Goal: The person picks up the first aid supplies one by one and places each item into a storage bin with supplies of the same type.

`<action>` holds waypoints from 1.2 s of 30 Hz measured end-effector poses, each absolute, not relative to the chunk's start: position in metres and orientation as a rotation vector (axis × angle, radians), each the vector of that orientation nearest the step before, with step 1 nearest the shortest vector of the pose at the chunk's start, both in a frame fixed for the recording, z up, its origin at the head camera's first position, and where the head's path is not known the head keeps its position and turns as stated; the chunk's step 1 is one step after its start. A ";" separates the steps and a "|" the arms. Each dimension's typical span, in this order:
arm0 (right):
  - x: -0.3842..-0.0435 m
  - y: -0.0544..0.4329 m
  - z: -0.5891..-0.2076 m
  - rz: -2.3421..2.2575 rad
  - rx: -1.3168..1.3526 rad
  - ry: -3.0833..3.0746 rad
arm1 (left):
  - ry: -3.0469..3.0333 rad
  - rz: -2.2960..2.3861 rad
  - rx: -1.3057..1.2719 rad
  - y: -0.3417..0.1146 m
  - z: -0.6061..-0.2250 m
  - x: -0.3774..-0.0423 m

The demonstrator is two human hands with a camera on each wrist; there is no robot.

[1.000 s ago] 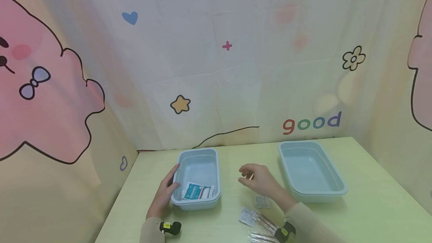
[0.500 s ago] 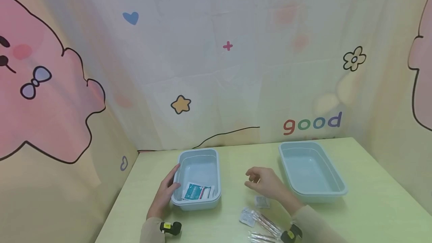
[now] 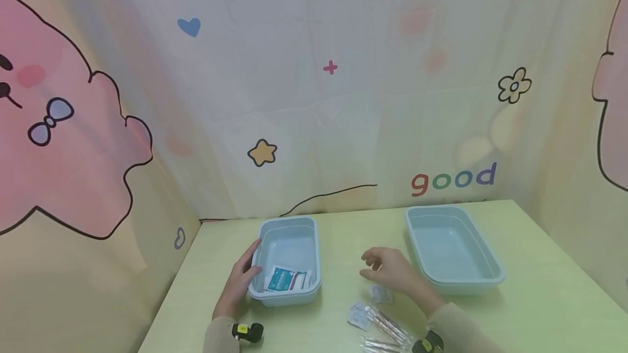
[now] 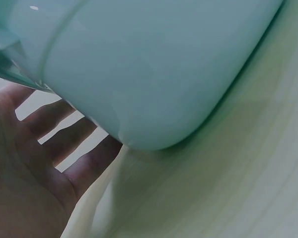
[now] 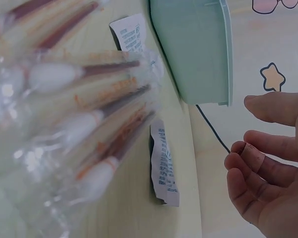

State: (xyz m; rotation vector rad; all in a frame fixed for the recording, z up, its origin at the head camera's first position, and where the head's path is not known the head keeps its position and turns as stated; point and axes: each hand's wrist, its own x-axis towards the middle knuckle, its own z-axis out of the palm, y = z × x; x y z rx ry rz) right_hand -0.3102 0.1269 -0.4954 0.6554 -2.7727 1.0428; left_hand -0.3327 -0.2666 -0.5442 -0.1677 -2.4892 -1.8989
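Observation:
In the head view my left hand rests against the left side of a light blue plastic bin, its thumb tip over the rim. The left wrist view shows straight, spread fingers against the bin, their tips hidden. Inside that bin lies a teal and white packet on other white packets. My right hand hovers above the table, fingers loosely curled, holding nothing. Nearby lie a small white packet, another white packet, and cotton swabs in clear wrappers.
A second light blue bin stands at the right, close to my right forearm. More wrapped swabs lie at the front edge of the view. Printed cloth hangs behind and beside the pale table.
My right hand has moved right and a little nearer to me, over the small packet. My left hand and both bins have stayed in place.

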 end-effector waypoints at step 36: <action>-0.307 0.135 -0.510 1.084 0.622 -2.856 | -2.487 -1.886 -0.148 -0.262 -0.547 -0.334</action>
